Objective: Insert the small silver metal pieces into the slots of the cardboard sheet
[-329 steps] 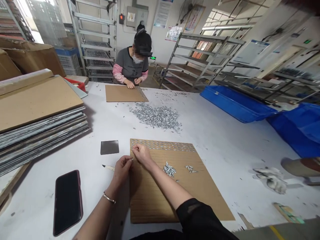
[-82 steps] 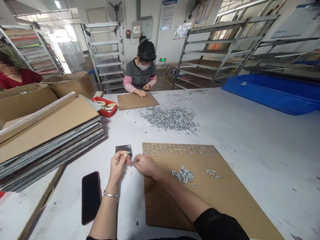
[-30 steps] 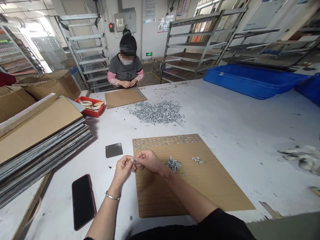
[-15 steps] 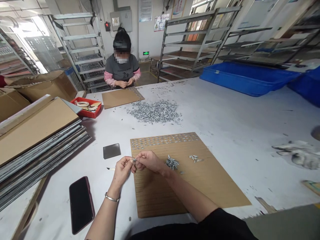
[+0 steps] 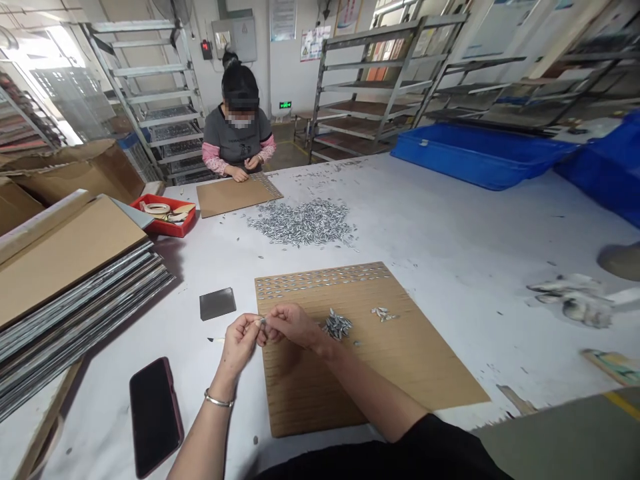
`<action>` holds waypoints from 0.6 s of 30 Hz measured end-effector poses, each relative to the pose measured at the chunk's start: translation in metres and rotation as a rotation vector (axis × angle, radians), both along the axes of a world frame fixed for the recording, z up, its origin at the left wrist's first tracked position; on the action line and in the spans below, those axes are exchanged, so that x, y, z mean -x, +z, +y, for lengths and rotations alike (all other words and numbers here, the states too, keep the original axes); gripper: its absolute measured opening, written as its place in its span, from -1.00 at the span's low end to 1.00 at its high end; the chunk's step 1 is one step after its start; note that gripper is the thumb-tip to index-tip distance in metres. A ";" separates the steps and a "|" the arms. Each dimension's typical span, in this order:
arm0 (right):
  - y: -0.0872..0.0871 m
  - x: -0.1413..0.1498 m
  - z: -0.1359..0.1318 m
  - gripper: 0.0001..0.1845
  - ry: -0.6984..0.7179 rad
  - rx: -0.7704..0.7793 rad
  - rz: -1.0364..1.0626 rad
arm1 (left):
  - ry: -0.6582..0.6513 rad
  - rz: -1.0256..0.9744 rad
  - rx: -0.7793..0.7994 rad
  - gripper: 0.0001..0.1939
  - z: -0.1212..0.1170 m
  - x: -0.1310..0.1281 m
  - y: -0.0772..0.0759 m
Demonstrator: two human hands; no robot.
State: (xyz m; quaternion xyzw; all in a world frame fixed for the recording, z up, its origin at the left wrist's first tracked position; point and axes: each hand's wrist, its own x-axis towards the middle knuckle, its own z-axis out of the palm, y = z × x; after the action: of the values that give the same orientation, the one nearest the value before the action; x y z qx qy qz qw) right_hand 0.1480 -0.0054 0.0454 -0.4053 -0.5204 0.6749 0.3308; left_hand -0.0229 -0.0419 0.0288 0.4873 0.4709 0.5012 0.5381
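Note:
My left hand [image 5: 242, 339] and my right hand [image 5: 293, 325] meet above the left edge of a brown cardboard sheet [image 5: 370, 373]. Both pinch one small silvery leaf-shaped piece [image 5: 262, 321] between their fingertips; its details are too small to make out. Rows of similar pieces [image 5: 325, 279] are set along the sheet's far edge. Beside my right wrist lies a small heap of loose pieces [image 5: 337, 325], with a smaller cluster [image 5: 383, 313] to its right. A dark flat plate [image 5: 217, 304] and a small blade [image 5: 215, 340] rest on the table left of the sheet.
A phone [image 5: 156, 417] lies at the lower left, near a stack of boards [image 5: 75, 293]. A big pile of silvery pieces [image 5: 305, 222] sits mid-table. Beyond it, a co-worker [image 5: 239, 137] bends over another sheet [image 5: 230, 198]. A red tray [image 5: 173, 230] and blue bin [image 5: 475, 160] stand on the table.
The view has shifted slightly, so most things appear a little further left. My hands keep their pinch on the piece. The co-worker's hands have moved apart, one now lower over the sheet.

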 end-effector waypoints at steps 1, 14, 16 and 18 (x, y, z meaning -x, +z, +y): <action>0.001 0.000 -0.001 -0.78 -0.007 -0.010 -0.004 | -0.002 0.007 -0.001 -0.64 0.000 0.000 -0.001; -0.010 -0.004 0.025 -0.81 -0.007 -0.284 -0.326 | 0.142 -0.050 0.001 -0.66 0.007 0.012 -0.003; -0.004 0.004 0.038 -0.84 -0.057 -0.521 -0.542 | 0.257 -0.101 0.000 -0.67 0.011 0.027 0.001; 0.001 0.017 0.049 -0.80 -0.008 -0.702 -0.681 | 0.377 -0.164 -0.006 -0.68 0.014 0.043 0.006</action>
State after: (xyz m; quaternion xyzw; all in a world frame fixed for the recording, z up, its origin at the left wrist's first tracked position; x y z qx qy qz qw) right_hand 0.1311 0.0435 0.0467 -0.4688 -0.7937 0.2864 0.2613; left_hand -0.0662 -0.0281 0.0348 0.3496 0.5070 0.6324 0.4700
